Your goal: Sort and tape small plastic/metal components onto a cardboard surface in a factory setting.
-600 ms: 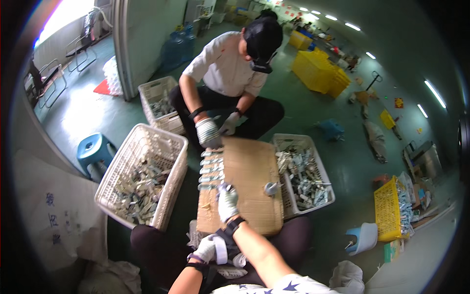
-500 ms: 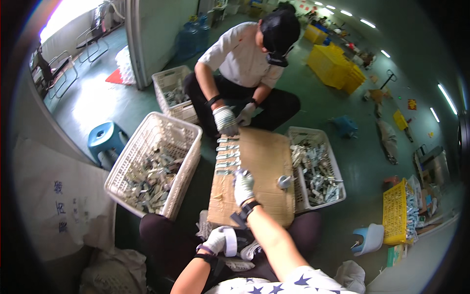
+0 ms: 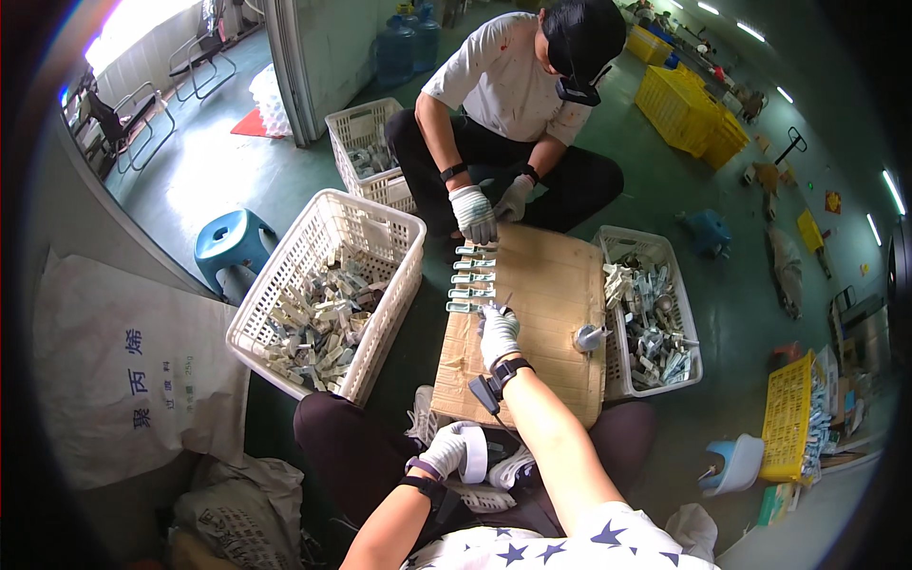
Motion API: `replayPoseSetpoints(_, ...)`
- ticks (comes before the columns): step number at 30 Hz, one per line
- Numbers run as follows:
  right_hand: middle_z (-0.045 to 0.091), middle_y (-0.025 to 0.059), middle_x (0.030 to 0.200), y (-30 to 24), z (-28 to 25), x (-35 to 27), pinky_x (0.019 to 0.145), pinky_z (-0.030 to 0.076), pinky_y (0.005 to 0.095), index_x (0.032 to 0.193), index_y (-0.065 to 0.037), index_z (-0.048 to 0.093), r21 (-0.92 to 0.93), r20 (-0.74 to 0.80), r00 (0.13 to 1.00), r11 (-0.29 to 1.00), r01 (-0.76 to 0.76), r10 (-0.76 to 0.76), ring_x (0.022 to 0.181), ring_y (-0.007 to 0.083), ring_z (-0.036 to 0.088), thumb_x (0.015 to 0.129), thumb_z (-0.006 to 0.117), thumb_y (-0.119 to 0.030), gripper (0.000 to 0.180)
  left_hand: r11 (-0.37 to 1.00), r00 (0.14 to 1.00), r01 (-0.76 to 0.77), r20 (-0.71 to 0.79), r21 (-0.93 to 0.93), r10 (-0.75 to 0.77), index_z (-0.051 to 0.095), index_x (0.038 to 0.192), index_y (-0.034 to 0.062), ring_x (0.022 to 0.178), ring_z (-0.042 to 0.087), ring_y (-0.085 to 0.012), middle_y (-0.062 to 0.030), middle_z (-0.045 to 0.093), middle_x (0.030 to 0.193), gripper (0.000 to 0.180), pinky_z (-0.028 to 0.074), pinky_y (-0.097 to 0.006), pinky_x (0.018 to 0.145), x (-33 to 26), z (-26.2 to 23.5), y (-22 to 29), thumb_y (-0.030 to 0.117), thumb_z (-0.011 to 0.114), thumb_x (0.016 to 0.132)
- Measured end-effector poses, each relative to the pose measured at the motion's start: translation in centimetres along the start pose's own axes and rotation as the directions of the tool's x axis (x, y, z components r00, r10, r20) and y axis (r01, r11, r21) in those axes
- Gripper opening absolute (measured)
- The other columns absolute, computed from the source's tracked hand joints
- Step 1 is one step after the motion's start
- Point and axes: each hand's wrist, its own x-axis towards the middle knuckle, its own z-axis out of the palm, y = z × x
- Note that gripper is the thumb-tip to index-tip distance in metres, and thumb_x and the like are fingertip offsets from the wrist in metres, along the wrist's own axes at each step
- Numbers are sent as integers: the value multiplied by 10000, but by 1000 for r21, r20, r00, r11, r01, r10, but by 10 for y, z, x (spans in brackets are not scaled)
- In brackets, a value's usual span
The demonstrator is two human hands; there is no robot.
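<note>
My right hand (image 3: 497, 332), in a white glove with a black wrist strap, rests on a brown cardboard sheet (image 3: 551, 285) at the near end of a row of small pale metal parts (image 3: 473, 277). Its fingers are pinched on one small part. My left hand (image 3: 446, 450), also gloved, stays low by my lap and holds a white roll (image 3: 473, 456). Across the cardboard a seated co-worker has one gloved hand (image 3: 472, 214) at the far end of the row, the other (image 3: 514, 197) beside it.
A white basket (image 3: 399, 285) of pale parts stands left of the cardboard, another (image 3: 632, 235) on the right, a third (image 3: 366, 142) behind. A small grey piece (image 3: 587, 337) lies on the cardboard. A blue stool (image 3: 233, 242) and a white sack (image 3: 123, 380) sit at left.
My view has shifted closer to the cardboard. My right hand has moved forward to the near end of the row. My left hand stays by my lap with the roll.
</note>
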Motion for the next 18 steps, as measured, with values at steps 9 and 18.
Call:
replayPoseSetpoints(9,557,-10,680,14,-6,6,418,384,231,925,-94,572,-9,16,1000,1000,-15,15,488,81,475,870,593,-116,63,999,1000,-17,-20,42,18,600,1070,30,832,620,-181,-62,648,947,279,529,-332,745,5,-5,-5,24,666,799)
replayPoseSetpoints(18,575,18,668,21,-7,21,408,384,256,871,-75,547,-244,-17,998,968,61,-67,479,100,490,853,591,-88,49,997,1000,-1,-12,74,2,591,1103,35,844,616,-180,-63,644,961,280,526,-324,753,-2,1,4,17,623,826)
